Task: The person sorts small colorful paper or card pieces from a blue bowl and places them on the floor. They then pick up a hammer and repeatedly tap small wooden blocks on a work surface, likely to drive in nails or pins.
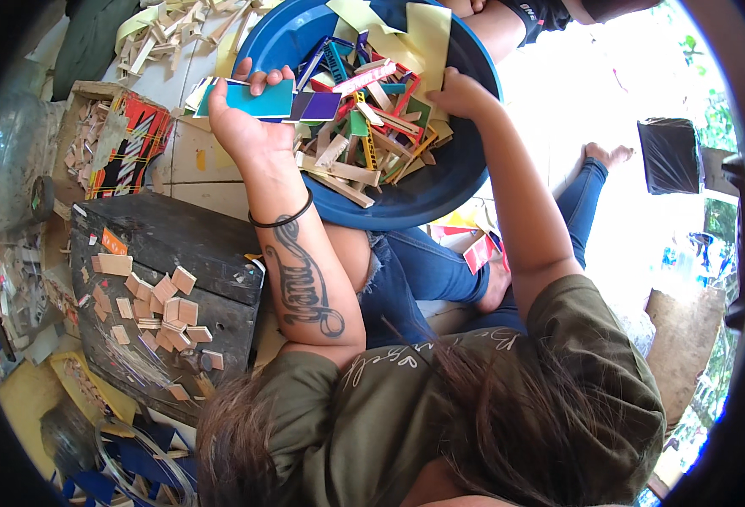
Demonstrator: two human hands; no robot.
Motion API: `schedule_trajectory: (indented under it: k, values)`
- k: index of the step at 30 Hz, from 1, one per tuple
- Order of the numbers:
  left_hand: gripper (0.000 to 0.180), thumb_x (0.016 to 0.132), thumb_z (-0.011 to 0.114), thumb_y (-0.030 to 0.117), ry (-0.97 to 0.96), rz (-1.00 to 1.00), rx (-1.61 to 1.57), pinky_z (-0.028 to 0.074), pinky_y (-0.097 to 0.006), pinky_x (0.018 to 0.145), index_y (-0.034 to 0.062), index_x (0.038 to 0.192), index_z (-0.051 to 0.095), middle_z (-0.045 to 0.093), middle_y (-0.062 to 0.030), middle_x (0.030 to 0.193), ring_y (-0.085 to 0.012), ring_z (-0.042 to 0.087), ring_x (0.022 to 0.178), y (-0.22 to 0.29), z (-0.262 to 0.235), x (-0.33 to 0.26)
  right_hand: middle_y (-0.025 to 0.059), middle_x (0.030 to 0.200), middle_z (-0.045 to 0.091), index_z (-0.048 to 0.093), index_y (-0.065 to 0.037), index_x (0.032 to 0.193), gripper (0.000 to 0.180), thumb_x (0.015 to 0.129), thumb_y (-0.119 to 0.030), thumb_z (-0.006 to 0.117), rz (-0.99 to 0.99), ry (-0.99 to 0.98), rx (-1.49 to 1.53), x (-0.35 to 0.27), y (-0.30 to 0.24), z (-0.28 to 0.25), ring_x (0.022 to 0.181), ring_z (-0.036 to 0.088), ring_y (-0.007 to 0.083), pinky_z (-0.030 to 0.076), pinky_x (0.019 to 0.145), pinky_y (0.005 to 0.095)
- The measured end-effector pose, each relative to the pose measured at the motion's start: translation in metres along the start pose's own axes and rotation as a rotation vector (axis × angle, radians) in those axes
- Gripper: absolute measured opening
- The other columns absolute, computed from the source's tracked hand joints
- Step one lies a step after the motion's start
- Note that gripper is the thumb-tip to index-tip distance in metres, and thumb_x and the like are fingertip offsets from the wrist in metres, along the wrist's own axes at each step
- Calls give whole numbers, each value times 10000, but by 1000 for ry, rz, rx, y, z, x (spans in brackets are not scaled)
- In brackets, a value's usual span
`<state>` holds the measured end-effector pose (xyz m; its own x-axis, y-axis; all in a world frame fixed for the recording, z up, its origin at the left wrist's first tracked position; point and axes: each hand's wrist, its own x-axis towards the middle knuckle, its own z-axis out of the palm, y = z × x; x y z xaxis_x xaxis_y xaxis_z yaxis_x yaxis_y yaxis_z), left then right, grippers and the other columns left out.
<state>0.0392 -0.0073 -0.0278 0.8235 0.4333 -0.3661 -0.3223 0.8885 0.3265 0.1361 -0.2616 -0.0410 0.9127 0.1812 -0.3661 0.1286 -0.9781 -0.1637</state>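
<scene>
The fan of thin coloured cards [258,100], at the blue basin's [440,182] left rim, is pinched in my left hand [250,127]; light, stiff, probably slippery, best gripped by the edges. My right hand [461,95] digs into the scraps [364,135]; its fingers are hidden.

Blue basin [440,182], teal and purple cards [275,101], multicoloured strips [372,118], black block [170,245], olive shirt [474,406]

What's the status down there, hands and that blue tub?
Left hand gripping coloured cards. Right hand in blue tub among wooden strips. Nothing blocking.
</scene>
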Motion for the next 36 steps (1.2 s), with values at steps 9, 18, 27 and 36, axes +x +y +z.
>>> schedule_trajectory:
  k: [9,18,27,36]
  values:
    - [384,930,325,300,23,-8,8,435,-447,805,-38,945,505,384,-65,646,-223,435,671,2,-2,0,165,892,657,610,2,1034,350,745,-187,669,-401,86,208,44,-24,-35,812,624,249,469,767,331]
    - [381,927,323,295,42,-5,-1,432,-447,802,-40,930,504,376,-62,649,-214,423,656,3,-2,1,157,905,653,542,5,1156,480,773,-259,661,-504,223,39,34,-41,-69,826,629,229,478,761,325]
    - [380,928,320,294,34,-1,-12,431,-441,788,-41,935,498,372,-63,651,-212,417,652,3,-1,0,197,980,632,462,-6,1203,773,626,-415,776,-244,-11,140,25,-15,19,907,614,328,473,797,388]
    - [380,928,316,307,26,22,17,430,-438,773,-33,934,484,374,-64,651,-209,412,648,3,-3,2,265,1232,460,352,19,1299,827,650,-288,762,-481,433,-72,9,-22,-55,1127,469,380,427,926,406]
